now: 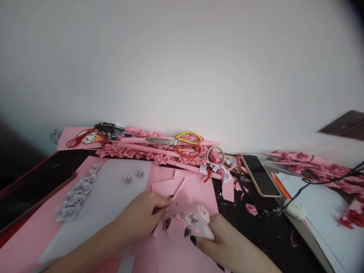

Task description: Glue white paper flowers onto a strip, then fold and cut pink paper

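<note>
My right hand (217, 239) is wrapped round a white glue gun (199, 222), whose small red light is lit. Between the fingertips of my left hand (152, 212) is the edge of a folded piece of pink paper (172, 187). Small pink paper scraps (176, 226) lie between the two hands, over larger pink sheets (196, 189). Left of my hands, a white sheet (113, 193) carries a cluster of white paper roses (79, 193) and two loose white roses (133, 175).
Yellow-and-orange scissors (170, 141) rest on pink paper flower stems (136, 147) along the wall. Beyond the tape roll (215, 155) lies a phone (261, 176). A black cable (297, 194) crosses the right side, near a white plug (294, 209). Red scissors (78, 140) lie far left.
</note>
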A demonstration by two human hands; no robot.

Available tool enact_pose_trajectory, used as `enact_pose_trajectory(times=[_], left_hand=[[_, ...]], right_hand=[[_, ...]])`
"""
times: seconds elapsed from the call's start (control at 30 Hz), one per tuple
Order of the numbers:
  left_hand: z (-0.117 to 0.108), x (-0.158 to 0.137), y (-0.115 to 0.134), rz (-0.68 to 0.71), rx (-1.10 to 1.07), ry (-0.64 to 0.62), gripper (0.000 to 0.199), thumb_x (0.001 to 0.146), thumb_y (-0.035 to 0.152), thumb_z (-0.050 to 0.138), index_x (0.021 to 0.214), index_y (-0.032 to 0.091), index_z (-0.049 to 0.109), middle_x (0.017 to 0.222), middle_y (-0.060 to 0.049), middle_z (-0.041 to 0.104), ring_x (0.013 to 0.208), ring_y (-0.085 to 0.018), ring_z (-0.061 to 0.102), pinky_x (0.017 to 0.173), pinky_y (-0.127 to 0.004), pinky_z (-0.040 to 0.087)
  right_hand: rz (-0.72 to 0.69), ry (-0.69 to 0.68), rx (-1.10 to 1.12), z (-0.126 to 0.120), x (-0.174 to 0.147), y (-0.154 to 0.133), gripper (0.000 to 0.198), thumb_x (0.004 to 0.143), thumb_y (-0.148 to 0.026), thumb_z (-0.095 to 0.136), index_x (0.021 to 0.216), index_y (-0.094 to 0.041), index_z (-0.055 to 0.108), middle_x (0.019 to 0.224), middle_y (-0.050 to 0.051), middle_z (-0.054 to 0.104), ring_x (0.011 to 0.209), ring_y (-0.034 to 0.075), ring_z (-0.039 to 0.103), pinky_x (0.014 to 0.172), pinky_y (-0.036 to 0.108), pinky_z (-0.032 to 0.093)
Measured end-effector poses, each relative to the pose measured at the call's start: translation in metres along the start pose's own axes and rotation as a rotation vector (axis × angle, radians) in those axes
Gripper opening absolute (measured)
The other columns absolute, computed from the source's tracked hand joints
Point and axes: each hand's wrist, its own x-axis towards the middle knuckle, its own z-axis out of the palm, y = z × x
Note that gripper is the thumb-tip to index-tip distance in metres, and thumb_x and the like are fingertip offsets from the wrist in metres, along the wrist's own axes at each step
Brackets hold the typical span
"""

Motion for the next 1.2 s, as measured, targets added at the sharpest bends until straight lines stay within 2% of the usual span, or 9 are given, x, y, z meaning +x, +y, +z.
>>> enact_pose_trajectory(times=[0.17,0.37,0.47,0.63,0.73,0.87,1.07,1.2], left_hand=[[-0.0008,-0.0003,0.0001,0.024,-0.070,-0.021,0.035,0.085,0.017,0.037,0.061,0.017,0.062,0.053,0.004,0.062,0.052,-0.010,0.054,0.055,-0.019,0.035],[-0.0020,-0.0004,0.0016,-0.002,-0.091,-0.047,0.036,0.085,0.017,0.035,0.065,0.017,0.064,0.053,0.003,0.061,0.052,-0.010,0.056,0.055,-0.018,0.037],[-0.0020,-0.0004,0.0016,0.006,-0.076,-0.021,0.033,0.085,0.017,0.037,0.065,0.017,0.064,0.055,0.003,0.062,0.054,-0.010,0.056,0.055,-0.018,0.037],[-0.0026,-0.0013,0.0018,0.010,-0.077,-0.041,0.035,0.085,0.017,0.036,0.064,0.018,0.065,0.055,0.003,0.063,0.054,-0.010,0.056,0.056,-0.017,0.038],[-0.0032,-0.0006,0.0034,0.014,-0.047,-0.013,0.038,0.086,0.021,0.037,0.060,0.017,0.064,0.059,0.002,0.063,0.058,-0.010,0.056,0.059,-0.017,0.038],[-0.0025,0.0006,0.0032,0.007,0.001,0.028,0.042,0.088,0.027,0.035,0.058,0.017,0.063,0.052,0.002,0.057,0.052,-0.010,0.052,0.058,-0.018,0.037],[0.0001,-0.0001,-0.0013,-0.001,0.019,0.016,0.038,0.087,0.024,0.035,0.060,0.017,0.062,0.052,0.003,0.053,0.051,-0.010,0.049,0.054,-0.018,0.033],[0.0024,0.0009,-0.0029,-0.012,-0.006,0.019,0.040,0.086,0.029,0.036,0.055,0.015,0.057,0.050,0.004,0.045,0.048,-0.009,0.041,0.052,-0.019,0.030]], right_hand=[[-0.027,-0.051,-0.025,-0.0002,-0.0022,0.0003,0.008,0.072,-0.020,0.046,0.064,-0.016,0.045,0.059,-0.004,0.042,0.052,0.006,0.035,0.042,0.016,0.025],[0.041,0.026,-0.077,0.0026,-0.0044,-0.0006,0.010,0.070,-0.024,0.050,0.066,-0.016,0.045,0.062,-0.004,0.044,0.052,0.006,0.038,0.043,0.016,0.026],[0.042,0.033,-0.075,0.0033,-0.0050,-0.0026,0.009,0.070,-0.022,0.050,0.066,-0.016,0.045,0.062,-0.004,0.044,0.053,0.006,0.039,0.044,0.016,0.027],[0.017,-0.009,-0.065,0.0027,-0.0040,-0.0056,0.010,0.071,-0.019,0.047,0.062,-0.016,0.043,0.057,-0.006,0.039,0.048,0.004,0.035,0.041,0.017,0.022],[-0.015,0.002,-0.048,0.0004,-0.0027,-0.0049,0.012,0.071,-0.017,0.046,0.061,-0.016,0.041,0.057,-0.006,0.036,0.050,0.005,0.032,0.042,0.016,0.023],[-0.035,0.049,-0.013,-0.0020,-0.0017,-0.0029,0.014,0.073,-0.016,0.044,0.060,-0.017,0.037,0.057,-0.006,0.034,0.051,0.005,0.030,0.042,0.015,0.023],[-0.091,0.021,-0.011,0.0010,-0.0008,0.0013,0.011,0.071,-0.014,0.044,0.060,-0.016,0.039,0.058,-0.006,0.036,0.052,0.005,0.029,0.043,0.015,0.024],[-0.039,0.094,-0.003,-0.0044,0.0012,0.0033,0.013,0.071,-0.017,0.044,0.060,-0.018,0.038,0.054,-0.006,0.035,0.048,0.005,0.032,0.040,0.015,0.024]])
